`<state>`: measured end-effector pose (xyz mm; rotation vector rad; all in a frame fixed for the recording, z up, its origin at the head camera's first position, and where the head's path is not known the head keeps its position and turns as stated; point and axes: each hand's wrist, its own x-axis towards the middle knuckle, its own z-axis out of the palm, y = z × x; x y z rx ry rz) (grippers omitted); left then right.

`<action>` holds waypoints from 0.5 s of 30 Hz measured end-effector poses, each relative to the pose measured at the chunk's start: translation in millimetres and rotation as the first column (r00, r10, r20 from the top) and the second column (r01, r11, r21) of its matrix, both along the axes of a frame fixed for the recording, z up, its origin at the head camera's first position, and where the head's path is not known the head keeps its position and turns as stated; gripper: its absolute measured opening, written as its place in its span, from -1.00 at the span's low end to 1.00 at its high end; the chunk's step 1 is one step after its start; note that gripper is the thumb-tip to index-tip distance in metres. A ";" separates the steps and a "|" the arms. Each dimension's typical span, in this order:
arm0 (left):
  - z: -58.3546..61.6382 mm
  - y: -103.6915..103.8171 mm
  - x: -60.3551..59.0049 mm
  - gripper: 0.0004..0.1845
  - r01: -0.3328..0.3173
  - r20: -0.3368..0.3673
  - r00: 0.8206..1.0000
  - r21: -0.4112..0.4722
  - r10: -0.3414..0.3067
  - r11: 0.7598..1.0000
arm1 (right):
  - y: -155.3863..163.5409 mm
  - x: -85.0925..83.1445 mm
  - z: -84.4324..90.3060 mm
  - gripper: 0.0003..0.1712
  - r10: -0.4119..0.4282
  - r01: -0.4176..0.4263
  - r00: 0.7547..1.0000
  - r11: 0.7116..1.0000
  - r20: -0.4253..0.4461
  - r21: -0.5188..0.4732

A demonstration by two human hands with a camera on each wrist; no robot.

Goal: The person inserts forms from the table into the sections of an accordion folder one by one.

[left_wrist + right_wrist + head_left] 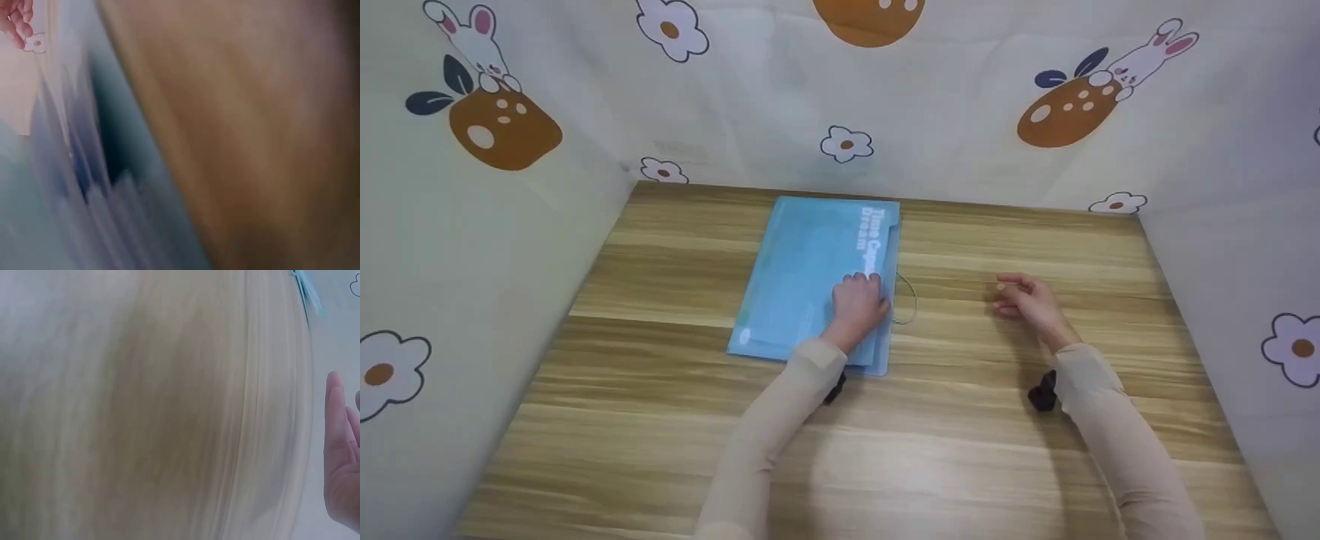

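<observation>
A light-blue expanding file folder (802,262) lies on the wooden table, with white lettering along its right side that includes "Time" and "Dream". My left hand (856,307) grips it near the right edge, fingers curled and covering part of the lettering. In the left wrist view the pleated pockets (101,214) of the folder fan apart, blurred. A thin elastic cord (916,296) loops out from the folder's right edge. My right hand (1030,306) hovers to the right of the folder, fingers loosely bent and holding nothing; the right wrist view catches it at the edge.
The wood-grain table (660,427) is bounded by pale curtains (750,112) printed with flowers, rabbits and brown fruit at the back and both sides. A dark wrist-camera mount (1043,391) sits under the right sleeve.
</observation>
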<state>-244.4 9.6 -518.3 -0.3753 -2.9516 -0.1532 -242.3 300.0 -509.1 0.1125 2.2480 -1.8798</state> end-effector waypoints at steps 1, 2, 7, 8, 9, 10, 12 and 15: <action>0.2 -0.1 0.9 -0.70 0.005 0.010 1.000 -0.011 -0.004 1.000 | 1.9 0.5 0.2 -0.54 -0.002 0.002 1.000 1.000 -0.003 0.003; 0.6 -0.6 1.8 -0.66 0.011 0.026 1.000 -0.024 -0.010 1.000 | 3.9 1.3 0.4 -0.53 -0.005 0.005 1.000 1.000 -0.006 0.006; 9.2 -9.6 7.1 -0.53 0.063 0.141 0.988 -0.007 -0.061 0.998 | 17.3 7.0 5.2 -0.55 -0.006 0.011 0.999 0.995 -0.052 0.104; 12.6 -13.0 7.7 -0.50 0.078 0.153 0.985 0.004 -0.077 0.997 | 20.9 8.4 7.1 -0.57 0.002 0.011 0.997 0.986 -0.081 0.165; 16.4 -17.2 7.8 -0.48 0.093 0.154 0.983 0.017 -0.094 0.996 | 24.8 9.8 9.4 -0.57 0.016 0.013 0.993 0.971 -0.118 0.238; 20.7 -22.3 7.3 -0.46 0.108 0.147 0.983 0.032 -0.112 0.994 | 29.0 11.1 12.1 -0.59 0.032 0.019 0.987 0.951 -0.158 0.309; 29.9 -34.8 4.7 -0.41 0.140 0.110 0.983 0.047 -0.144 0.989 | 38.9 14.1 17.5 -0.60 0.084 0.041 0.964 0.891 -0.254 0.453; 43.6 -58.4 -2.3 -0.37 0.166 0.027 0.985 0.057 -0.168 0.984 | 56.0 18.7 25.2 -0.59 0.181 0.102 0.900 0.796 -0.396 0.597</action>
